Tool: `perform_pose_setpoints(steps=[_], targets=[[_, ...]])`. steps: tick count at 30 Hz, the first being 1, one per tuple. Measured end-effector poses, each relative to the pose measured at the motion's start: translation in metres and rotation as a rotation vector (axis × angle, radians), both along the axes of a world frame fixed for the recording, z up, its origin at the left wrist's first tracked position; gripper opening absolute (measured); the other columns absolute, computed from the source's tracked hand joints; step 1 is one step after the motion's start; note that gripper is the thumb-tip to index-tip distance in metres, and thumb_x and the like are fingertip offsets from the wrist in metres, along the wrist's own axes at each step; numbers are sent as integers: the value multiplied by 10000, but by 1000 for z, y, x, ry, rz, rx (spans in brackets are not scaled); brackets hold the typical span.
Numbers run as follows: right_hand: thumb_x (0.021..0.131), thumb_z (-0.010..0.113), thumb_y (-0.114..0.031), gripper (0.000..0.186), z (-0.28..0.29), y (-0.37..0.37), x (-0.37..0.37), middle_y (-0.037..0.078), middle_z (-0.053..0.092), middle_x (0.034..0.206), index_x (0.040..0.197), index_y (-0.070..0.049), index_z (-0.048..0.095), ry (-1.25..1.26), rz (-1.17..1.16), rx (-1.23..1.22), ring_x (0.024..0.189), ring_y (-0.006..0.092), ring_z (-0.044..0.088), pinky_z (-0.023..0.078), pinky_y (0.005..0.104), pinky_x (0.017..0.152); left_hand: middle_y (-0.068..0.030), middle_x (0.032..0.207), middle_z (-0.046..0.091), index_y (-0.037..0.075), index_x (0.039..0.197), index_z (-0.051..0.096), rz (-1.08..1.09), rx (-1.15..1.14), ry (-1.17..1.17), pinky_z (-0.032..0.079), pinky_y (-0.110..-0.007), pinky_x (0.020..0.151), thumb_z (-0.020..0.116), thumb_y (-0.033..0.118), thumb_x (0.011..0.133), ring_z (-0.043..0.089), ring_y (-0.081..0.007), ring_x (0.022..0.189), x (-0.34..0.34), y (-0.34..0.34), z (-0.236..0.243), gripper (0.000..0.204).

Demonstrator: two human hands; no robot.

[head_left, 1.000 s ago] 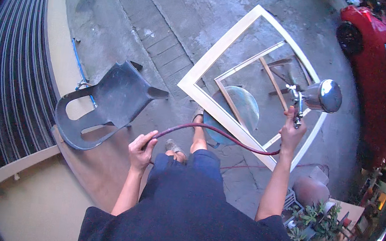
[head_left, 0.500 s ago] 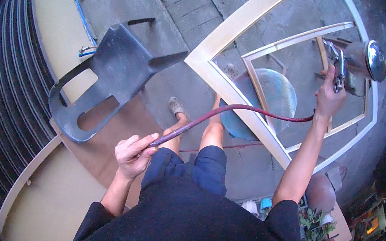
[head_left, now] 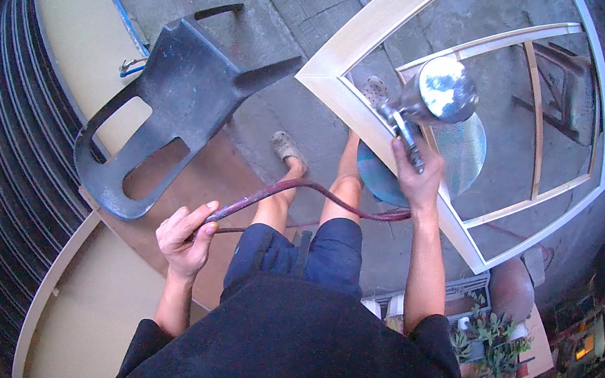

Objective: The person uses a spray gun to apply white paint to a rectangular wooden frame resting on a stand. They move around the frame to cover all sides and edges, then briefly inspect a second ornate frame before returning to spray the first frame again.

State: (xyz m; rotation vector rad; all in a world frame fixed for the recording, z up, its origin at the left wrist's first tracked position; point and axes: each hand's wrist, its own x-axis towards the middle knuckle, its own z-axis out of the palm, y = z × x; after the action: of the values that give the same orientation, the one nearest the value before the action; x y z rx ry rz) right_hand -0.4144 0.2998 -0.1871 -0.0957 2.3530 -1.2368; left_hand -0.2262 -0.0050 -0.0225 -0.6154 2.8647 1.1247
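Note:
In the lower middle left, my left hand [head_left: 185,239] pinches a dark red hose [head_left: 249,201], which loops across my legs toward the right hand. My right hand [head_left: 416,172] is closed on the handle of a metal spray gun [head_left: 402,129] with a shiny cup [head_left: 444,89] on top. The gun is over the near left rail of a large pale wooden frame [head_left: 332,58], near its inner edge. A smaller frame [head_left: 510,201] with a wooden crossbar sits within the large frame's outline. A round blue-grey surface [head_left: 463,155] shows beneath them.
A dark plastic chair [head_left: 187,86] is at my left, beside a brown sheet [head_left: 146,253], pale boards [head_left: 67,28] and a ribbed dark shutter [head_left: 3,132]. Potted plants [head_left: 487,337] sit at lower right. My sandaled feet [head_left: 285,146] stand on the concrete floor [head_left: 286,8].
My right hand has swung the spray gun from the frame's right side leftward and down over the near rail. My left hand has shifted left with the hose. The whole view has shifted too.

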Motion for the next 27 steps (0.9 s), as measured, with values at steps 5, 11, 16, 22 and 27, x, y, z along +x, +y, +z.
perform_pose_setpoints(steps=[5, 11, 16, 22, 27], targets=[[887, 740, -232, 278, 1, -7, 24, 90, 626, 657, 949, 37, 703, -48, 46, -85, 604, 148, 559, 452, 318, 584, -44, 591, 528, -6, 1044, 750, -17, -2, -12, 286, -297, 450, 789, 162, 825, 404, -131, 486, -4, -4, 0, 278], [896, 732, -283, 316, -24, -11, -36, 153, 670, 715, 932, 30, 707, 26, -48, 46, 618, 201, 621, 471, 351, 592, -39, 589, 519, -7, 1044, 750, 23, 31, -19, 291, -286, 454, 789, 165, 827, 416, -131, 489, -13, 2, -1, 280], [948, 692, -336, 350, -41, -2, -88, 59, 667, 676, 892, 9, 719, 167, -349, 83, 607, 93, 559, 439, 299, 565, -64, 651, 587, -32, 1038, 740, 76, 35, -65, 329, -278, 506, 753, 198, 864, 479, -136, 544, -9, 3, 0, 289], [961, 686, -333, 338, -40, -1, -86, -18, 619, 649, 832, -22, 711, 223, -501, 41, 576, 49, 525, 409, 267, 543, -76, 649, 609, -36, 1025, 740, 134, 23, 15, 318, -277, 487, 770, 186, 857, 469, -127, 527, -7, -5, -4, 280], [942, 700, -275, 303, -38, -3, -17, 43, 703, 758, 950, 28, 704, 54, -319, -4, 678, 115, 632, 475, 299, 600, -71, 645, 600, -26, 1023, 744, 103, -6, -6, 314, -276, 487, 762, 162, 859, 457, -130, 522, -6, -12, 1, 251]])
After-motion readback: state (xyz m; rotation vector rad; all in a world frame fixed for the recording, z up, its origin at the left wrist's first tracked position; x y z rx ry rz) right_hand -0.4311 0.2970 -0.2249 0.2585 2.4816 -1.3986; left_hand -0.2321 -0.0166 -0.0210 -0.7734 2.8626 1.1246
